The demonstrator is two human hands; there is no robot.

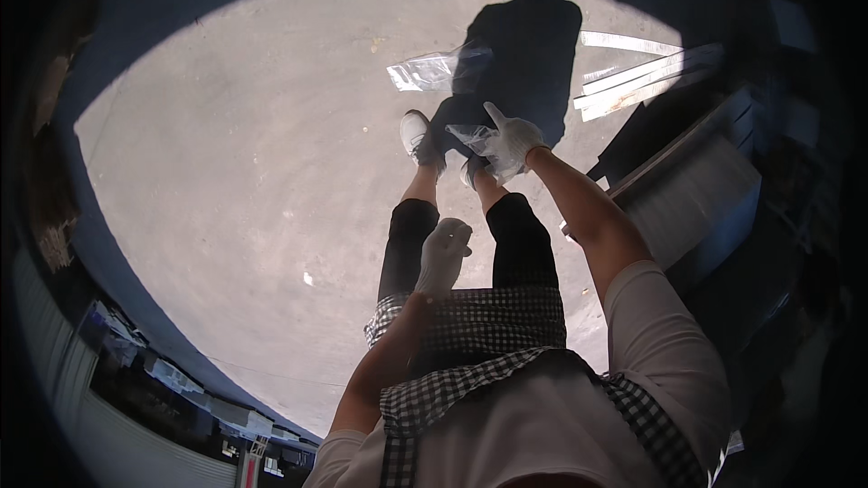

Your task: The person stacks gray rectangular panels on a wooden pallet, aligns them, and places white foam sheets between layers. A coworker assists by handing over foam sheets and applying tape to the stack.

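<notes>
A white glove covers my right hand, which is out in front over my feet. A crumpled clear plastic bag is gripped in it, hanging off toward the left, while one finger points away from the rest. My left hand, also in a white glove, hovers over my lap between the knees. Its fingers are curled closed, and whatever they may hold is hidden. Beyond my shoes, another clear plastic bag lies flat on the floor, partly in my shadow.
Sunlit concrete floor spreads around me. Long white strips lie at the far right. A large box-like stack stands close to my right arm. Along the left rim runs a ribbed grey panel with dark clutter beside it.
</notes>
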